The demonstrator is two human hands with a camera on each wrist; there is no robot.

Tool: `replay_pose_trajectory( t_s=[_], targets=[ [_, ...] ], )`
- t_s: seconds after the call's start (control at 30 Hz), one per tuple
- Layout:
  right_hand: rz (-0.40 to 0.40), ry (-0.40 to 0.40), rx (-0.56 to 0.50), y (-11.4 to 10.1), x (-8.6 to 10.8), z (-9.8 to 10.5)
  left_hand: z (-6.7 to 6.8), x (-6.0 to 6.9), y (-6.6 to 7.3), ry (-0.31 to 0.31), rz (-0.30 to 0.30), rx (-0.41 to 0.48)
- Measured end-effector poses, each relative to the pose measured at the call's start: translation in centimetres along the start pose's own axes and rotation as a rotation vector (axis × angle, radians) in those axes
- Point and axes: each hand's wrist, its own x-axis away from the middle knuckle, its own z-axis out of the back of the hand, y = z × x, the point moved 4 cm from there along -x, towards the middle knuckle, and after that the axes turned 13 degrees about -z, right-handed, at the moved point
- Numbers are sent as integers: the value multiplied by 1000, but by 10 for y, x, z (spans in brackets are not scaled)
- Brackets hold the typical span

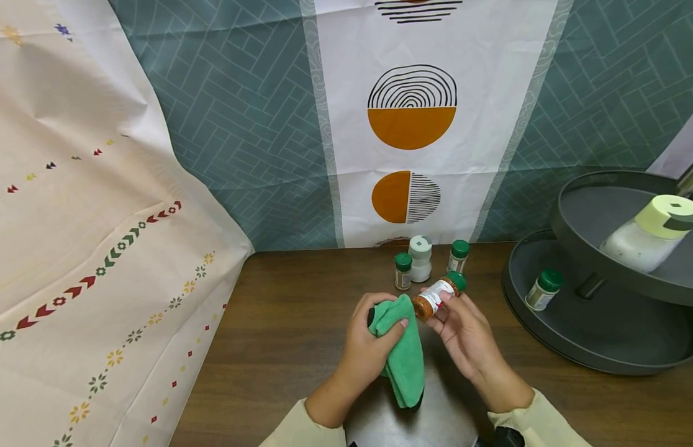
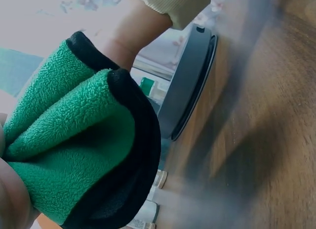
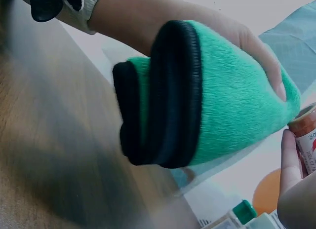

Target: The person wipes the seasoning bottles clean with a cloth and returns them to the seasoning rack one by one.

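In the head view my left hand grips a folded green cloth with black edging, thumb across its front. My right hand holds a spice jar with orange-brown contents, a white label and a green cap, tilted with its cap toward the upper right. The jar's base is at the cloth's upper edge; the right wrist view shows the cloth against or very near that base. Folds of the cloth hide much of the left hand in the left wrist view.
Behind the hands stand a small green-capped jar, a white-capped jar and another green-capped jar. At right is a dark two-tier round tray, with a green-capped jar below and a yellow-lidded container above.
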Motion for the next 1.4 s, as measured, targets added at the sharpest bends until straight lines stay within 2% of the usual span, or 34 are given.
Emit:
replay_pose_trajectory(
  t_s=[0.23, 0.43, 0.6, 0.77, 1.0, 1.27, 1.4],
  targets=[
    [24, 1, 2, -4, 1, 0, -4, 2, -2, -34, 3, -13],
    [20, 30, 55, -4, 1, 0, -8, 4, 1, -81, -30, -29],
    [13, 59, 101, -1, 0, 1, -8, 3, 2, -69, -54, -15],
    [11, 45, 87, 2, -1, 0, -4, 1, 2, -33, -73, -12],
    [13, 24, 74, 3, -1, -2, 2, -2, 0, 23, -57, -13],
    [61, 19, 58, -3, 2, -2, -2, -1, -4, -42, 11, -17],
    [57, 40, 68, -4, 1, -1, -5, 1, -4, -77, 7, -27]
  ],
)
